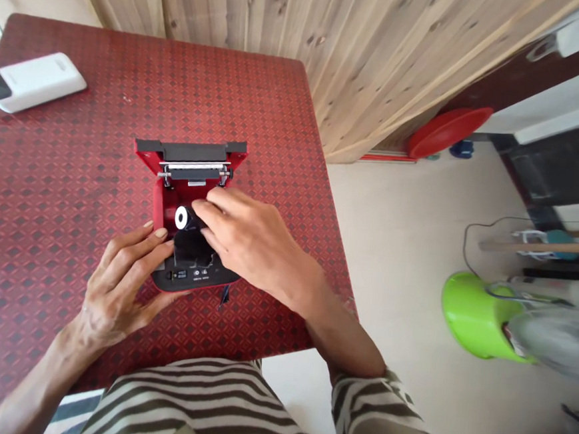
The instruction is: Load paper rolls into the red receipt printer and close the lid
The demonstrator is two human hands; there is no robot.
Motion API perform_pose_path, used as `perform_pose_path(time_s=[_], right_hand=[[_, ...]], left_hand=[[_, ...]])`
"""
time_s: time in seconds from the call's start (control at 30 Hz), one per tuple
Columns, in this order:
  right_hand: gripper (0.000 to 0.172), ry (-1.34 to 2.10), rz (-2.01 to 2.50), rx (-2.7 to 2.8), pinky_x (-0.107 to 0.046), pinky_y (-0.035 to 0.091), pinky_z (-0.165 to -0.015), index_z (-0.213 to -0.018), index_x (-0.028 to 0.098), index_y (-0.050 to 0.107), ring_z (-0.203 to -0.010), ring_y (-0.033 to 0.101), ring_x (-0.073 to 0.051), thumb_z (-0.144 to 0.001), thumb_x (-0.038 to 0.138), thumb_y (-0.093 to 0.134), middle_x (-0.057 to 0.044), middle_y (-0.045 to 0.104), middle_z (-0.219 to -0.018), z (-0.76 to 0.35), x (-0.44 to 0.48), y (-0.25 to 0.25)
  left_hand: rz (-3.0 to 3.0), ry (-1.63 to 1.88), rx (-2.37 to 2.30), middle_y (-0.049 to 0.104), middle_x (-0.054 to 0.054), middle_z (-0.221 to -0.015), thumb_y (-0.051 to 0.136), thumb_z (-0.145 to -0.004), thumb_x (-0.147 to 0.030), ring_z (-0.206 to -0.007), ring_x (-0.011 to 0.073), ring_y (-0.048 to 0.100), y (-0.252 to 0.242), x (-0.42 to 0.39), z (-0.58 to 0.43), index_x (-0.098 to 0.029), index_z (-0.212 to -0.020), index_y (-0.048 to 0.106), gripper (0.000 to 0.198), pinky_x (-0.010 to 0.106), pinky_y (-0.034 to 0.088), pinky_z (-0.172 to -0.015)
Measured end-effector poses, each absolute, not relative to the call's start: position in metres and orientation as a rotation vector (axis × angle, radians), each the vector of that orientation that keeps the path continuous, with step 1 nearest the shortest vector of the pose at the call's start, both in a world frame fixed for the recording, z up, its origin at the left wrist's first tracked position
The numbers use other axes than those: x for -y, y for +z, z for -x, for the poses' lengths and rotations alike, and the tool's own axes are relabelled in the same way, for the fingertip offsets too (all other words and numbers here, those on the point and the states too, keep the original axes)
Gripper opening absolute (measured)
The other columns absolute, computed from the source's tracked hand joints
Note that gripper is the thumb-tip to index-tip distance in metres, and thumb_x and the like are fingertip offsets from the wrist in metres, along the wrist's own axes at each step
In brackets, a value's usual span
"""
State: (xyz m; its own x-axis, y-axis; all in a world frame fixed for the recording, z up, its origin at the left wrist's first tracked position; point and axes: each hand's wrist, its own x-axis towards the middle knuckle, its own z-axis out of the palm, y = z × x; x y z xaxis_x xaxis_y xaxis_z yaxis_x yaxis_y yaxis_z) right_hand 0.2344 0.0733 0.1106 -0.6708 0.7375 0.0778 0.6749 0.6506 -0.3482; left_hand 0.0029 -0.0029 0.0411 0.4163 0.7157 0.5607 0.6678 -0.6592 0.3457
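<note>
A small red-and-black label or receipt printer (192, 277) sits on the table with its lid (194, 151) raised. Inside its red bay lies a black roll (182, 218) with a white core end facing left, and a dark sheet hangs from it over the front panel. My right hand (248, 234) reaches in from the right, its fingers closed on the roll's right end. On the left, my left hand (127, 271) grips the printer's side and front corner, thumb low at the front edge. My right fingers hide part of the roll.
The table (102, 108) has a red patterned top. A white power bank (34, 82) with a cable lies at its far left. Wooden panelling (265, 14) stands behind. Down on the floor to the right are a green bucket (467, 314) and a red basin (446, 130).
</note>
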Motion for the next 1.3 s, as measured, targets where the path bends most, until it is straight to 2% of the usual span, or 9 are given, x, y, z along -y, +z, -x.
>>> perform_pose_path(time_s=[0.13, 0.27, 0.47, 0.6, 0.7, 0.8, 0.97, 1.17, 1.3], right_hand=[[0.027, 0.366, 1.291, 2.862, -0.033, 0.055, -0.068, -0.111, 0.011, 0.074, -0.088, 0.073, -0.023, -0.102, 0.005, 0.049, -0.015, 0.073, -0.109, -0.208, -0.085, 0.111], [0.026, 0.437, 1.313, 2.926, -0.033, 0.056, -0.075, -0.108, 0.012, 0.076, -0.089, 0.074, -0.023, -0.104, 0.007, 0.050, -0.015, 0.076, -0.104, -0.198, -0.094, 0.115], [0.029, 0.438, 1.341, 2.967, -0.036, 0.056, -0.085, -0.111, 0.011, 0.074, -0.098, 0.074, -0.025, -0.104, 0.007, 0.046, -0.018, 0.077, -0.108, -0.196, -0.101, 0.113], [0.033, 0.424, 1.352, 2.977, -0.037, 0.055, -0.082, -0.108, 0.009, 0.075, -0.097, 0.074, -0.026, -0.104, 0.004, 0.043, -0.020, 0.077, -0.105, -0.195, -0.102, 0.111], [0.033, 0.446, 1.335, 2.963, -0.037, 0.053, -0.076, -0.112, 0.009, 0.074, -0.094, 0.075, -0.026, -0.104, 0.004, 0.043, -0.019, 0.076, -0.113, -0.200, -0.098, 0.113], [0.028, 0.549, 1.252, 2.904, -0.035, 0.052, -0.074, -0.119, 0.012, 0.072, -0.093, 0.074, -0.023, -0.107, 0.011, 0.047, -0.013, 0.076, -0.115, -0.210, -0.092, 0.121], [0.028, 0.883, 0.999, 2.919, -0.036, 0.052, -0.090, -0.105, 0.013, 0.076, -0.103, 0.072, -0.023, -0.108, 0.031, 0.055, -0.012, 0.079, -0.106, -0.222, -0.084, 0.126], [0.014, 1.056, 0.907, 2.633, -0.034, 0.052, -0.094, -0.105, 0.016, 0.076, -0.103, 0.074, -0.019, -0.103, 0.015, 0.062, -0.008, 0.080, -0.111, -0.234, -0.086, 0.112], [0.019, 1.158, 0.865, 2.435, -0.029, 0.052, -0.089, -0.105, 0.018, 0.075, -0.095, 0.075, -0.014, -0.096, 0.003, 0.066, -0.002, 0.081, -0.104, -0.241, -0.092, 0.105]], left_hand=[[-2.589, 1.086, -1.251, 0.067, 0.017, -0.136, 0.089, -0.077, -0.028, -0.131, 0.0346, 0.065, 0.041, 0.002, -0.004, -0.017, -0.146, 0.055, 0.078, 0.048, 0.057, -0.109], [-2.569, 1.104, -1.246, 0.067, 0.018, -0.135, 0.089, -0.078, -0.027, -0.131, 0.0351, 0.064, 0.040, 0.001, -0.005, -0.014, -0.145, 0.056, 0.076, 0.048, 0.057, -0.110], [-2.553, 1.131, -1.241, 0.067, 0.019, -0.133, 0.090, -0.077, -0.025, -0.130, 0.0344, 0.064, 0.039, 0.002, -0.006, -0.012, -0.142, 0.058, 0.074, 0.047, 0.057, -0.109], [-2.539, 1.134, -1.248, 0.066, 0.018, -0.134, 0.089, -0.078, -0.026, -0.131, 0.0343, 0.063, 0.037, 0.002, -0.006, -0.013, -0.144, 0.056, 0.075, 0.048, 0.056, -0.110], [-2.530, 1.127, -1.256, 0.065, 0.018, -0.136, 0.088, -0.079, -0.028, -0.132, 0.0341, 0.062, 0.035, 0.003, -0.006, -0.014, -0.145, 0.055, 0.075, 0.048, 0.056, -0.110], [-2.525, 1.134, -1.249, 0.064, 0.020, -0.137, 0.088, -0.080, -0.028, -0.134, 0.0349, 0.061, 0.034, 0.004, -0.006, -0.013, -0.145, 0.055, 0.075, 0.049, 0.055, -0.111], [-2.525, 1.139, -1.249, 0.063, 0.021, -0.138, 0.089, -0.078, -0.028, -0.134, 0.0359, 0.061, 0.033, 0.004, -0.005, -0.012, -0.145, 0.056, 0.077, 0.049, 0.056, -0.111], [-2.535, 1.138, -1.264, 0.063, 0.020, -0.138, 0.089, -0.078, -0.029, -0.133, 0.0350, 0.062, 0.034, 0.003, -0.007, -0.013, -0.144, 0.056, 0.076, 0.048, 0.057, -0.109], [-2.536, 1.117, -1.295, 0.063, 0.017, -0.139, 0.087, -0.081, -0.033, -0.132, 0.0336, 0.063, 0.033, 0.006, -0.006, -0.021, -0.150, 0.051, 0.079, 0.049, 0.058, -0.108]])
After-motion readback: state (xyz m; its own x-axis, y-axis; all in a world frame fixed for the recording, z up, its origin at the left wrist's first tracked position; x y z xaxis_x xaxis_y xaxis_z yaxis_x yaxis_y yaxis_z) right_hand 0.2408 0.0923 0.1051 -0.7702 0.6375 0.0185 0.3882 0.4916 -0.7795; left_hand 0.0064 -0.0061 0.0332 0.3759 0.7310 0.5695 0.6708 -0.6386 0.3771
